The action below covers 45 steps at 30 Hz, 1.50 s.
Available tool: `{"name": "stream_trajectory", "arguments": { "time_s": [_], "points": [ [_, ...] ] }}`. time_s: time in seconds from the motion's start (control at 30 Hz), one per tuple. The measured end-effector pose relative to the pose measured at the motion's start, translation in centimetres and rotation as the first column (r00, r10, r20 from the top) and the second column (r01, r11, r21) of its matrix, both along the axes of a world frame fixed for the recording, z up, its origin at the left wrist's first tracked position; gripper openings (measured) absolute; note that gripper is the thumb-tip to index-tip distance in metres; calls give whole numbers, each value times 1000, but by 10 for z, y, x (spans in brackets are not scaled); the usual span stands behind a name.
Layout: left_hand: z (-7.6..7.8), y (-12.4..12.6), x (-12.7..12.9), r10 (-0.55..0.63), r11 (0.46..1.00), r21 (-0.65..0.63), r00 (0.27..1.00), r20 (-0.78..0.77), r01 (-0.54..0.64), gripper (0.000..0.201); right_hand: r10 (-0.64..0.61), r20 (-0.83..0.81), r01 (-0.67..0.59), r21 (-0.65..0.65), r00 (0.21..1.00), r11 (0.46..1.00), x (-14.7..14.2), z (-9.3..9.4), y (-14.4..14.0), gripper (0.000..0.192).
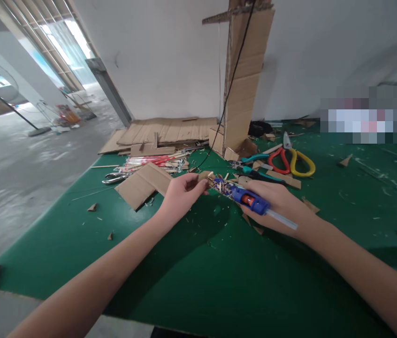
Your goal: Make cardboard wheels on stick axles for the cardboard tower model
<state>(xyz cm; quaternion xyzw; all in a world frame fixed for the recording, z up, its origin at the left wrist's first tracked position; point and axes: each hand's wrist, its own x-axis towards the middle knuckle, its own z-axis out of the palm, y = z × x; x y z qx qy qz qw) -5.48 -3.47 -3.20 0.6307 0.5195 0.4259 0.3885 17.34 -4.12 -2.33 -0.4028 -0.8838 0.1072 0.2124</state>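
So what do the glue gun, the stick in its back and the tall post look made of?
Glue gun: probably plastic, judging by the smooth, moulded blue shell.
Stick: translucent and pale, likely glue, though plastic is possible.
Tall post: cardboard, matte brown, with creases across and a ragged top edge.

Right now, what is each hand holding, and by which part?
The right hand grips a blue glue gun by its rear half. The left hand pinches a small brown piece; which part of it is hard to tell.
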Motion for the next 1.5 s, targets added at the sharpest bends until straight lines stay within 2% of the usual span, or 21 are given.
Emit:
{"name": "stream_trajectory", "arguments": {
  "time_s": [0.23, 0.5, 0.8, 1.0, 1.17, 1.33, 1.5],
  "points": [
    [-3, 0, 1, -28, 998, -54, 987, 156, 37, 25, 20, 43, -22, 41, 999, 999, 2, -1, 1, 17],
    [-6, -1, 5, 21, 979, -194, 929, 369, 56, 22, 38, 28, -41, 91, 999, 995, 0, -2, -1, 15],
    [-9, 1, 4, 8, 978, -195, 931, 365, 69, 23, 10, 82, -10, -7, 997, 1000, -6, 7, -4, 10],
    [-8, 1, 5, 18, 974, -216, 927, 374, 68, 23, -2, 113, 3, -8, 994, 1000, -8, 10, -5, 12],
    [-7, 1, 4, 54, 973, -228, 915, 400, 43, 20, 21, 112, -23, 18, 994, 1000, -8, 10, -5, 15],
    [-5, 4, 1, 116, 961, -277, 873, 474, 23, 22, -7, 51, 3, 84, 999, 996, -5, 8, -4, 21],
    [-7, 6, -2, 89, 968, -244, 845, 527, 51, 20, 24, -51, -16, 153, 998, 988, -1, 4, -3, 25]
  ]
}}
